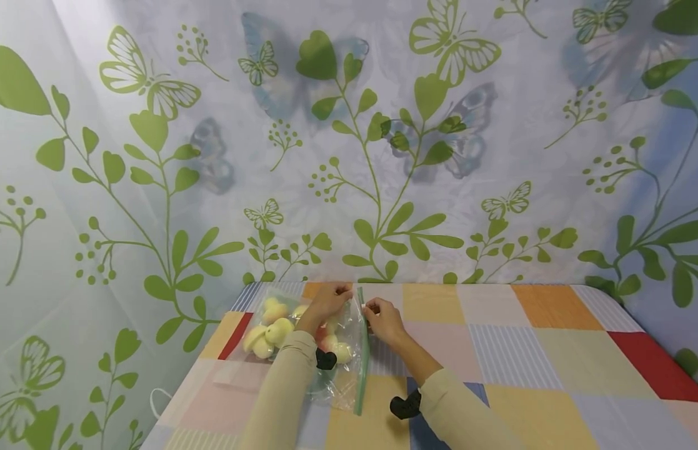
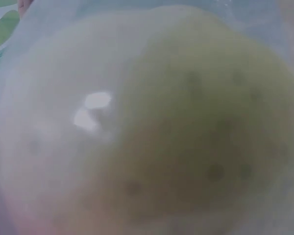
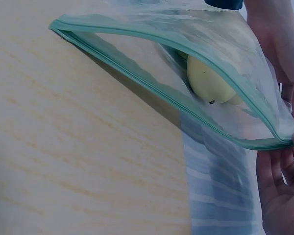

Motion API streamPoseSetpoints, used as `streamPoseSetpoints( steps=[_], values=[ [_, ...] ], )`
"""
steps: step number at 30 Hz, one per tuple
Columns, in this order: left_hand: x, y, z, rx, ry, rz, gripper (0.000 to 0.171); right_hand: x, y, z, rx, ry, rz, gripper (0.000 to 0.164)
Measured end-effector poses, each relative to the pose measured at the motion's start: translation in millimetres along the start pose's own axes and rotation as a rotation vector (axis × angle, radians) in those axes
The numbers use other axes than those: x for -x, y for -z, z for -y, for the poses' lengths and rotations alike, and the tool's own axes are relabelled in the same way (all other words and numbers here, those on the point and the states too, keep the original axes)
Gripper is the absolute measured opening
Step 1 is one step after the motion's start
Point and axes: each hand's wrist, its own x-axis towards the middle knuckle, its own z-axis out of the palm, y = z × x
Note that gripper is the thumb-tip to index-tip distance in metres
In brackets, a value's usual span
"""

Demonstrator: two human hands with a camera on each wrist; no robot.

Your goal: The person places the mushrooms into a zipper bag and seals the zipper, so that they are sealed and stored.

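A clear zip bag with a green seal strip lies on the table, holding several pale yellow fruits, some blushed pink. My left hand reaches across the bag and grips it near the far end of the strip. From the other side, my right hand pinches the strip's far corner. In the right wrist view the bag's mouth gapes, with a yellowish fruit showing inside. One fruit behind plastic fills the left wrist view, blurred.
A patchwork cloth covers the table, which meets a curtain printed with leaves and butterflies at the back. A white cable loops beside the table's left edge.
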Motion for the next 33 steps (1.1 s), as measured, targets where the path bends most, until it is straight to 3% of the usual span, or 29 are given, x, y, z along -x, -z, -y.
streamPoseSetpoints(
  steps=[11,21,28,33],
  values=[
    [0.4,4.0,-4.3,-0.035,0.086,-0.007,0.011,4,0,-6,0.016,-0.020,0.045,0.014],
    [-1.0,2.7,-7.7,-0.147,0.051,-0.016,0.016,10,3,-5,0.019,-0.034,0.062,0.012],
    [-1.2,4.3,-12.9,-0.132,0.097,-0.001,0.015,15,3,-3,0.029,-0.031,0.058,0.011],
    [-2.6,3.5,-11.7,-0.150,0.094,-0.016,0.014,17,4,-4,0.039,-0.035,0.063,0.012]
  ],
)
